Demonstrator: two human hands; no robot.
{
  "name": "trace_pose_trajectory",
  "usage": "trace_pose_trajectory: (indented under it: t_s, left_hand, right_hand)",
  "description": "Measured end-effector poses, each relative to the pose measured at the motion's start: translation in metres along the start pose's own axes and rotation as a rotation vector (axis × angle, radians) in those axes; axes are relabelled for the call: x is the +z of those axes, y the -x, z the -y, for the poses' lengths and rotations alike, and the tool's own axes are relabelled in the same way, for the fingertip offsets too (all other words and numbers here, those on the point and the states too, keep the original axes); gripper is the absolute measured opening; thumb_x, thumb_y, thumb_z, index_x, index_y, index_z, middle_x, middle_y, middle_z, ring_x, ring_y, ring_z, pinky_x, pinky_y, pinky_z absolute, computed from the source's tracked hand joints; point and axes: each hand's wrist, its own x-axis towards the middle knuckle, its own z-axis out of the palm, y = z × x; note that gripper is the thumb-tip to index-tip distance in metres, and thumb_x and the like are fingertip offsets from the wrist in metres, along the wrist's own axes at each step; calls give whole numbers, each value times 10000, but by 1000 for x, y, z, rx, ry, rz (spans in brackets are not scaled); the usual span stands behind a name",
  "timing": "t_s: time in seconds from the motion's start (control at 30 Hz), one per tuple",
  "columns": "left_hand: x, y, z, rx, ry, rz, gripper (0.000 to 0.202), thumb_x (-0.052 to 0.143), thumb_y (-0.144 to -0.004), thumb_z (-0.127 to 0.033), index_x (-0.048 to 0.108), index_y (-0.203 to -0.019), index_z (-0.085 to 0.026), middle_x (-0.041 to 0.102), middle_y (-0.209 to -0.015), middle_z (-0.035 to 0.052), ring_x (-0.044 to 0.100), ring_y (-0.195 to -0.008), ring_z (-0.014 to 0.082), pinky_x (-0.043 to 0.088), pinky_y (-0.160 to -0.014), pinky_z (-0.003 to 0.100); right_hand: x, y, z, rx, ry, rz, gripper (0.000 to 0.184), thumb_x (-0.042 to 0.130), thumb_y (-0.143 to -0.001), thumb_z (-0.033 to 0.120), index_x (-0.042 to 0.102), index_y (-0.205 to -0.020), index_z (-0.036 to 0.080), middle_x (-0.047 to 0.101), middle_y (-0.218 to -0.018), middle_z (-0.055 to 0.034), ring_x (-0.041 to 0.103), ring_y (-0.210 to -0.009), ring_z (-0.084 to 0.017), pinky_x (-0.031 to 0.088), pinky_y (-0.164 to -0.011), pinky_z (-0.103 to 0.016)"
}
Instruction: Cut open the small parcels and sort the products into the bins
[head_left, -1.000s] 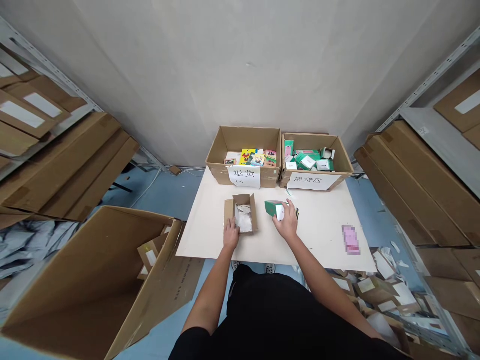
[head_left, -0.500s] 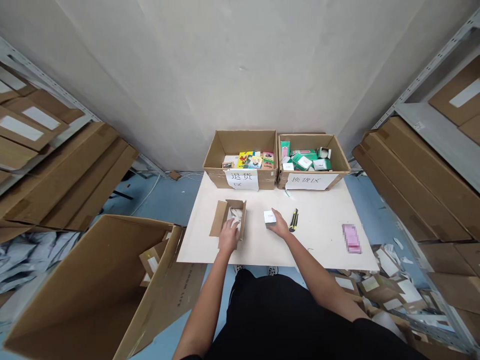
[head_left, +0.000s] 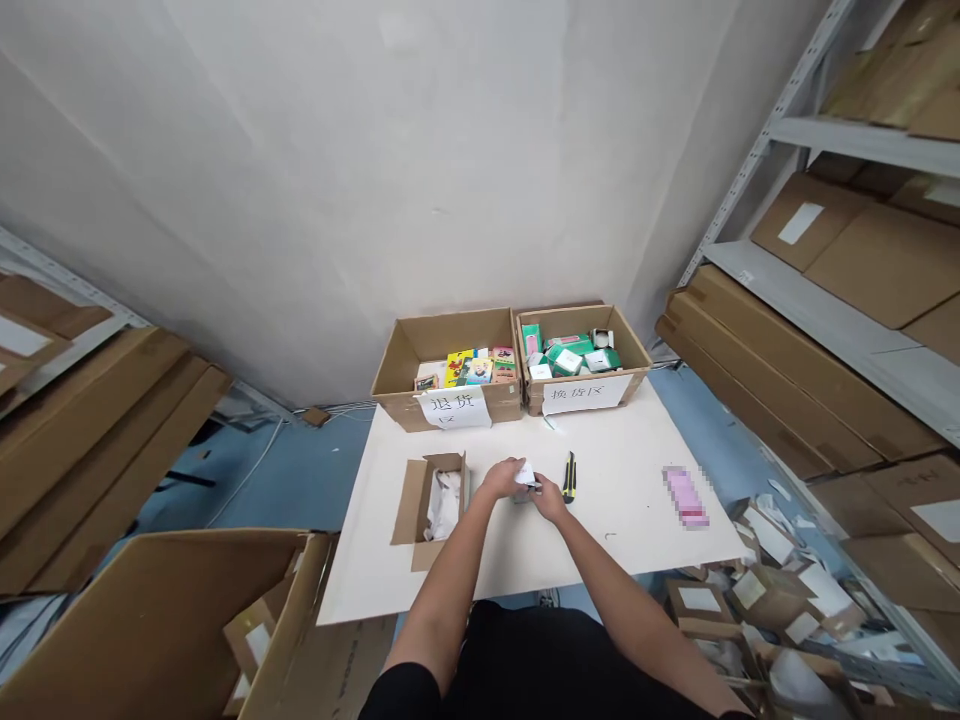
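Between both hands is a small white box (head_left: 526, 474), partly covered by fingers. My left hand (head_left: 504, 479) grips its left side, and my right hand (head_left: 549, 497) closes on its lower right. To the left stands an open cardboard carton (head_left: 463, 490) with crumpled white paper (head_left: 444, 505) inside; neither hand touches it. Just right of my right hand lies a yellow and black box cutter (head_left: 570, 478) on the white table (head_left: 510, 570).
At the table's back stand a carton of colourful packs (head_left: 390, 395) and a carton of green-white boxes (head_left: 637, 360), both labelled. A pixelated pink item (head_left: 685, 497) lies at right. A large open box (head_left: 135, 620) is at lower left; shelves (head_left: 840, 270) hold cartons.
My left hand has left the open carton and joined my right hand at the small white box. The view has shifted, with the table lower in the picture.
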Motion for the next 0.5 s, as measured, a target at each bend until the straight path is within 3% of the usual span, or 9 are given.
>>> trace_pose_trajectory:
  t_s: [0.1,0.17,0.23,0.3,0.37,0.5]
  left_hand:
    - [-8,-8,11,-48,77,-49,534,619,-973,-360,604,-1476,-182,770,-1261,119,739,-1144,234,561,-1035,357]
    - [-7,-12,16,-155,164,-151,612,589,-999,-378,502,-1549,-124,788,-1179,132,762,-1037,227,598,-959,385]
    - [-1,-14,18,-269,241,-281,733,699,-931,-386,465,-1558,-86,771,-1202,164,748,-1078,267,600,-953,426]
    - [10,-14,18,-324,265,-375,763,774,-865,-369,502,-1531,-114,694,-1371,194,657,-1286,313,546,-1063,452]
    - [20,-12,16,-316,266,-420,615,743,-885,-340,594,-1459,-177,601,-1509,169,545,-1431,310,468,-1167,429]
    - [32,-6,12,-187,313,-394,330,656,-936,-332,768,-1210,-185,597,-1507,151,582,-1385,309,452,-1189,433]
  right_hand:
    - [-4,0,4,-11,-10,10,509,608,-716,73,732,-1193,199,804,-1145,-88,780,-975,-281,603,-934,-405]
    - [-7,1,8,-4,-6,-9,463,630,-742,120,726,-1190,183,791,-1169,-98,771,-996,-284,601,-928,-400]
    - [-9,1,14,28,13,-42,447,686,-768,212,700,-1212,174,764,-1223,-115,760,-1006,-288,601,-910,-404]
    - [-10,0,20,60,41,-57,493,738,-774,295,660,-1248,185,740,-1251,-115,750,-1001,-277,594,-905,-400]
    - [-9,-3,26,68,116,-66,544,758,-783,322,617,-1296,209,741,-1212,-96,740,-1016,-268,577,-911,-385]
    - [-8,-10,35,59,211,-100,483,653,-898,290,566,-1367,217,761,-1113,-83,737,-1006,-254,542,-905,-339]
